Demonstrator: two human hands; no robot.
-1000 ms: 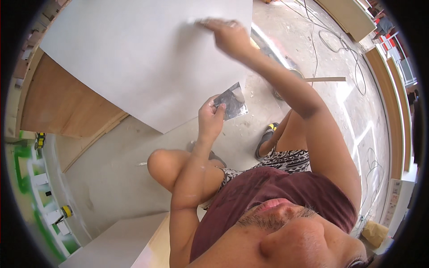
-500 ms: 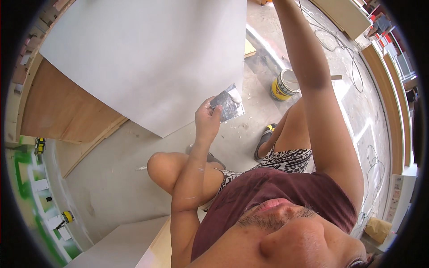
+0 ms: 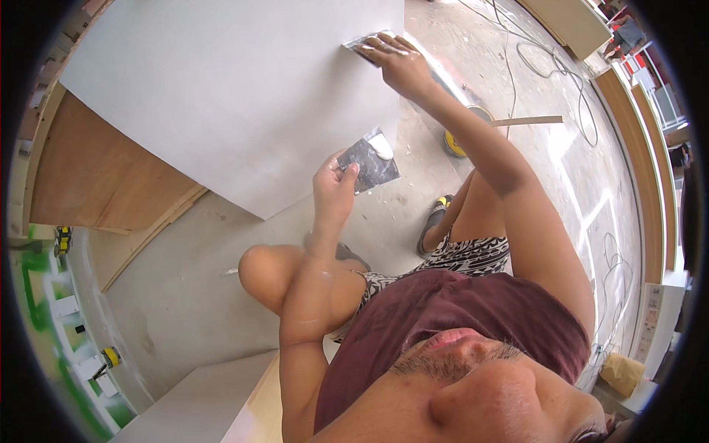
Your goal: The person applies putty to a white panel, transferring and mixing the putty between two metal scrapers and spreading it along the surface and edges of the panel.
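My left hand point(image 3: 334, 181) grips a flat square metal plate point(image 3: 377, 171), its dark face smeared and a white dab of filler point(image 3: 380, 145) near its upper corner. Farther forward, my right hand point(image 3: 402, 68) is closed on a flat putty scraper point(image 3: 357, 47), pressing it against the large white panel point(image 3: 221, 96) near its right edge. White filler coats the right fingers and shows along the blade. Part of the scraper is hidden under that hand.
A yellow and black tin point(image 3: 454, 145) stands on the floor, partly behind my right forearm, a thin strip point(image 3: 528, 120) by its top. Cables point(image 3: 550, 63) lie at the far right. A plywood piece point(image 3: 111, 159) is at left, wooden panels point(image 3: 644, 170) at right.
My right hand has come back from the top edge to the panel, and its scraper now shows. The left hand and plate have shifted slightly up and left.
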